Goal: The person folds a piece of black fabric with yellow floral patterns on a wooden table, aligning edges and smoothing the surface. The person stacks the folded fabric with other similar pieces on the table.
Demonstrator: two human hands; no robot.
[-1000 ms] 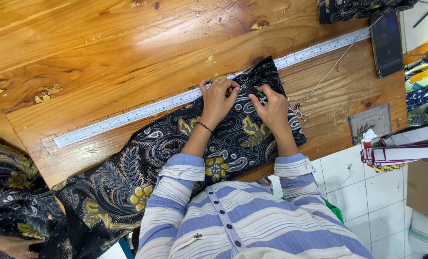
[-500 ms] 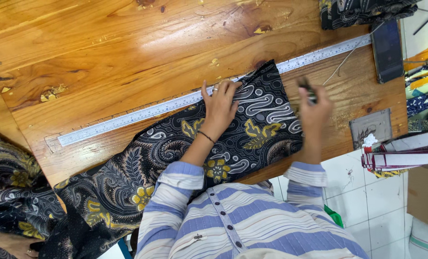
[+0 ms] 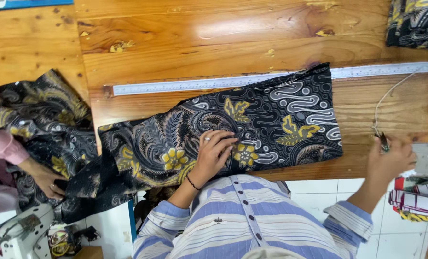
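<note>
A wooden table [image 3: 223, 29] fills the view. A long piece of black patterned fabric with yellow flowers [image 3: 252, 124] lies across it, below a metal ruler [image 3: 199, 84]. The person's left hand [image 3: 213, 152] rests flat and open on the fabric. Well to the right, the right hand [image 3: 389, 160] grips small thread snips [image 3: 382, 140] at the table's edge.

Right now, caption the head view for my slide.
Left hand presses patterned dark fabric beside a ruler; right hand holds small snips at the wooden table edge.
</note>
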